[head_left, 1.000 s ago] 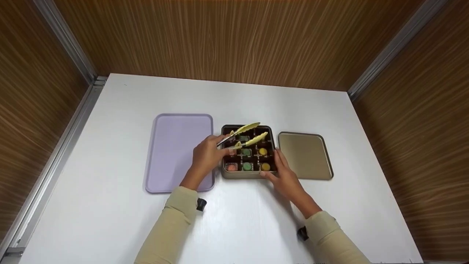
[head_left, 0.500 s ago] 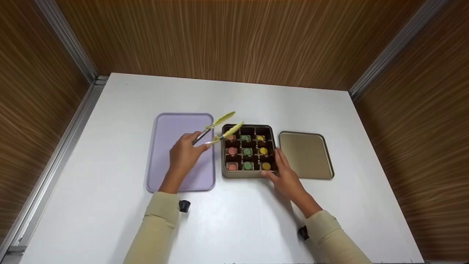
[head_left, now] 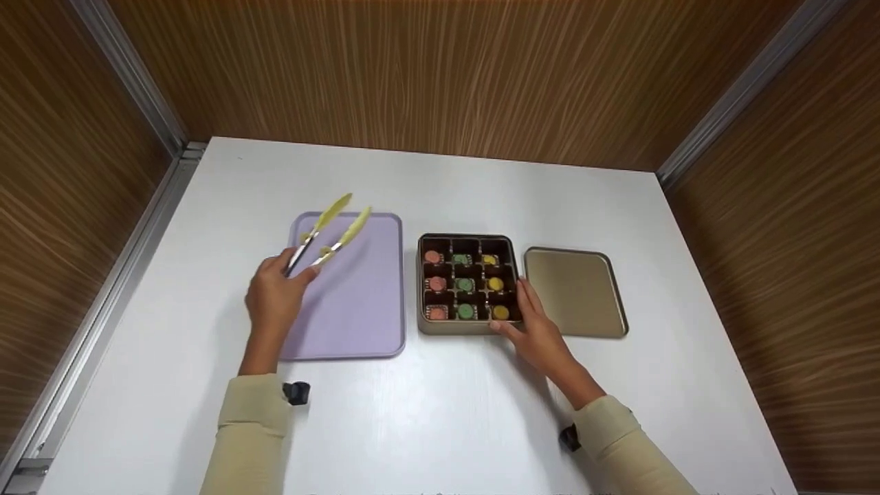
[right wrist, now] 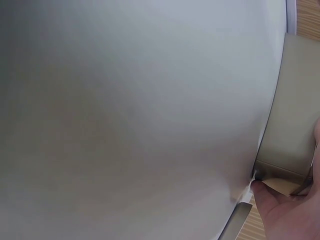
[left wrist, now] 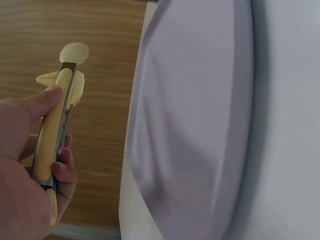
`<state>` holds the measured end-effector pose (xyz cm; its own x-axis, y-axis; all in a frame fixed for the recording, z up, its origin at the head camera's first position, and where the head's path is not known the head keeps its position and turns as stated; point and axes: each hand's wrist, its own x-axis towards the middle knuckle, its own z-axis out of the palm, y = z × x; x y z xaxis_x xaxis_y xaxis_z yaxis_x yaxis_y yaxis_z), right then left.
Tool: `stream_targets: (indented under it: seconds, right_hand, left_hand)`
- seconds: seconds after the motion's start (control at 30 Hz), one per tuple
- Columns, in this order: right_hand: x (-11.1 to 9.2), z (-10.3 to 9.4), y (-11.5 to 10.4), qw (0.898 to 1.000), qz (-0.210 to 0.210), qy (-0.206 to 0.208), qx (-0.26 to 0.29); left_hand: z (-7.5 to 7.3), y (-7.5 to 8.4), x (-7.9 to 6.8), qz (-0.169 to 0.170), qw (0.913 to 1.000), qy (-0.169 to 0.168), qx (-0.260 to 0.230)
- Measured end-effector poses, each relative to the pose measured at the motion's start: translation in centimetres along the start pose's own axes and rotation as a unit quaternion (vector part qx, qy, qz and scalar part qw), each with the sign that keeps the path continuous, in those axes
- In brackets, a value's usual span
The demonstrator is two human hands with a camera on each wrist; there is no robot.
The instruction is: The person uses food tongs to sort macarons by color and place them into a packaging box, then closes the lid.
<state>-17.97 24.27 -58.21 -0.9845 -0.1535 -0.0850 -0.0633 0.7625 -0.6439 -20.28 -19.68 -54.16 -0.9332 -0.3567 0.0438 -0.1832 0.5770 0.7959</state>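
Note:
Above the left part of the lilac tray (head_left: pixel 354 323), my left hand (head_left: pixel 271 295) holds tongs (head_left: pixel 355 226) whose yellow tips are spread apart with nothing between them. The left wrist view shows thumb and fingers wrapped round the cream-coloured grip of the tongs (left wrist: pixel 49 132). My right hand (head_left: pixel 543 338) grips the near right corner of a tin box (head_left: pixel 454 328), thumb at the front and fingers along the right side. Inside the box, dark compartments hold small round sweets: pink (head_left: pixel 436 283) on the left, green (head_left: pixel 465 284) in the middle, yellow (head_left: pixel 496 283) on the right.
A flat gold-brown lid (head_left: pixel 581 292) lies to the right of the box, close to my right fingers. All of it stands on a white table (head_left: pixel 440 426). Wood-grain panels (head_left: pixel 412 75) rise behind and at both sides.
My left hand has moved left with the tongs, from over the box to over the tray. The sweets in the box are uncovered. My right hand has stayed at the box's corner.

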Motion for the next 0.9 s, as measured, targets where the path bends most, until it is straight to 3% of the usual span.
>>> stream_targets:
  seconds: [0.37,0.67,0.9]
  right_hand:
    - [0.0,0.0,0.1,1.0,-0.006,0.0,-0.003]
    - [0.1,0.0,0.1,1.0,-0.007,-0.003,-0.009]
    - [0.1,-0.1,0.1,1.0,-0.009,-0.001,-0.007]
  left_hand:
    - [-3.5,-4.6,0.7,-0.066,0.9967,0.046,-0.009]
    - [-3.8,-7.6,1.7,-0.132,0.9879,0.081,-0.011]
    - [-3.8,-8.8,2.4,-0.148,0.9854,0.084,-0.003]
